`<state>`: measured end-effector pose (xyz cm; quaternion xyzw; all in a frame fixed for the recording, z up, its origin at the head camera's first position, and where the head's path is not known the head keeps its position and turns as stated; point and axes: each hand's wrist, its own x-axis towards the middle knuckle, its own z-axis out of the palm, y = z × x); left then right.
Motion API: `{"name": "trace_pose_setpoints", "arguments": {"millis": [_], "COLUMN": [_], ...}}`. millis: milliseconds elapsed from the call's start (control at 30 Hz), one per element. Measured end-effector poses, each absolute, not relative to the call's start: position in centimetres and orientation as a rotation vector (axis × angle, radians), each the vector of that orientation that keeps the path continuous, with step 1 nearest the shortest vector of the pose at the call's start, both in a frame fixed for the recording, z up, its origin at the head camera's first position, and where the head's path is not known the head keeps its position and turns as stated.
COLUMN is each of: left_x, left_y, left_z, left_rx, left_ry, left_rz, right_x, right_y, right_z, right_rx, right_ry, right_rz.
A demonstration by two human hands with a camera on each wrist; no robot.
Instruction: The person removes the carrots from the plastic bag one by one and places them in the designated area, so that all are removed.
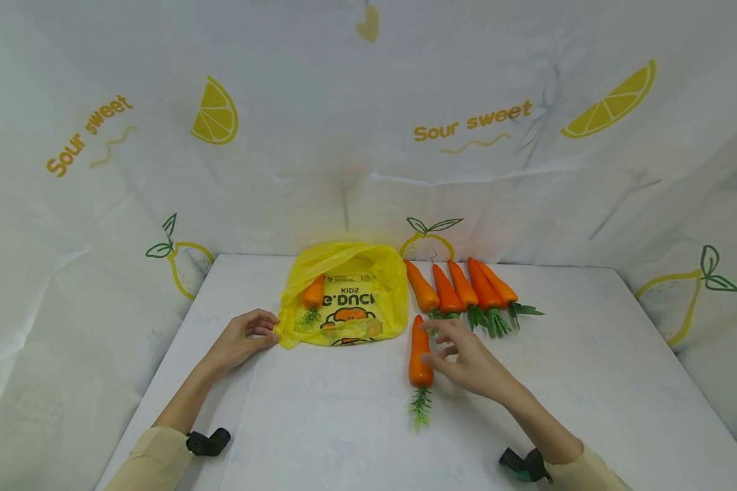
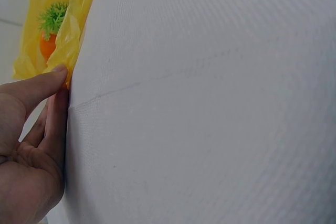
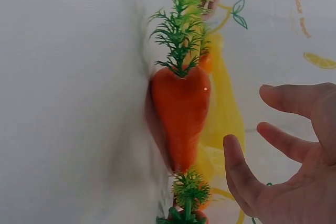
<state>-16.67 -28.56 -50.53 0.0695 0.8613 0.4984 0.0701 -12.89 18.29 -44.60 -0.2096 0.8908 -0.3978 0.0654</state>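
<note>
Left grip (image 1: 242, 339) pinches the bag (image 1: 368, 300) edge; right grip (image 1: 469, 361), released, hovers beside a lone carrot (image 1: 419, 354). Five carrots (image 1: 463, 290) lie behind on the counter (image 1: 589, 382).

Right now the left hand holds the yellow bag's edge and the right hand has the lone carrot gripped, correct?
Not quite. The left hand does hold the yellow bag at its edge, but the right hand is open beside the lone carrot, not gripping it; the right wrist view shows its fingers spread clear of it.

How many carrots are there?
7: five carrots in a row at the table's back, one lone carrot by the right hand, one carrot in the bag. The yellow bag may hide more.
</note>
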Motion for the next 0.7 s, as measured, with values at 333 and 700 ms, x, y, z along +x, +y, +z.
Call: {"name": "trace_pose_setpoints", "arguments": {"millis": [333,700], "left_x": [-16.8,-16.8], "left_y": [-28.6,-28.6], "left_z": [-50.6,-50.7], "left_rx": [0.201,0.201], "left_ry": [2.595,2.595], "left_rz": [1.485,1.488], "right_x": [-14.0,-15.5], "right_y": [16.3,13.7], "right_z": [-42.7,-41.2], "right_rx": [-0.68,-0.812], "right_ry": [2.746,2.725], "right_rz": [-1.221,-1.238]}}
